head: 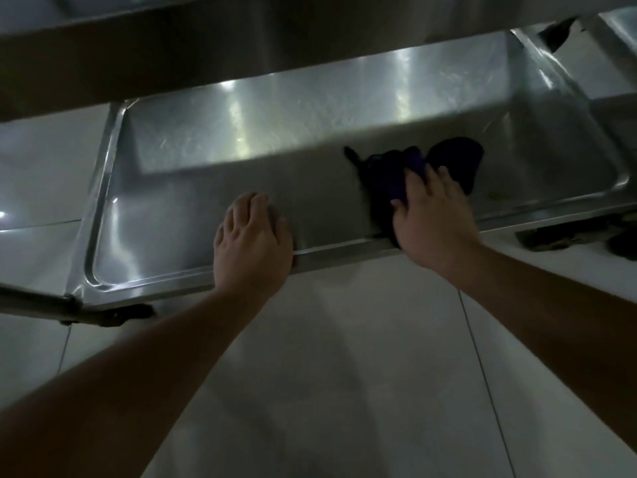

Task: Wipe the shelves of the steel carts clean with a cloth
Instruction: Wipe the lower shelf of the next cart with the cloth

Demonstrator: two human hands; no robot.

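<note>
The lower steel shelf [193,201] of a cart lies below me, a shallow tray with a raised rim. A dark blue cloth [396,174] lies spread on the shelf's right half. My right hand [431,215] presses down on the cloth near the front rim, fingers spread over it. My left hand [251,239] rests on the front rim near the middle, its fingers lying on the bare steel and holding nothing.
The cart's upper shelf [172,53] overhangs the back of the lower one. A cart leg and caster [103,313] sit at the front left corner. Pale floor tiles [344,374] lie under my arms. A second steel cart [620,25] stands at the right.
</note>
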